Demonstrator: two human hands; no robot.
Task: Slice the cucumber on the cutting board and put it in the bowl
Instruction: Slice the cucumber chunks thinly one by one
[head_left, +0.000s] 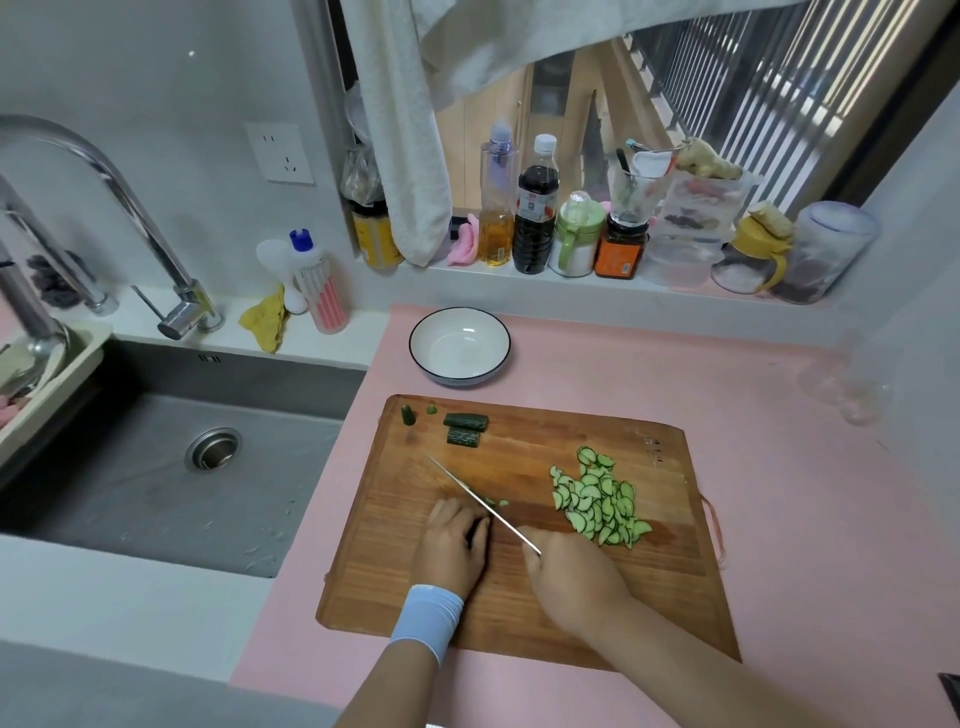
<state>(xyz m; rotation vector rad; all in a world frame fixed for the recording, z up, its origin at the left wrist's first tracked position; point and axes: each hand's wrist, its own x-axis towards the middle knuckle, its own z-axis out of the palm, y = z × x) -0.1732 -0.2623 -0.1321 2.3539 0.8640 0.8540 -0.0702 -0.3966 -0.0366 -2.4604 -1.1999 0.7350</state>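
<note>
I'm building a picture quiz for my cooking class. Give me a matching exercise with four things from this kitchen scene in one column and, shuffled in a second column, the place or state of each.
Things
1. bowl
2. cucumber slices
3. knife
4. uncut cucumber chunks

Places or states
A. at the far left corner of the cutting board
B. held in the right hand
C. empty, on the pink counter beyond the board
D. heaped on the right side of the board

Pairs: 1-C, 2-D, 3-B, 4-A

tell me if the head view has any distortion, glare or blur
Head view: wide-angle distortion splays the window bars and bows the sill; light is soft and even, with a glint in the bowl; cucumber slices and cutting board look sharp.
</note>
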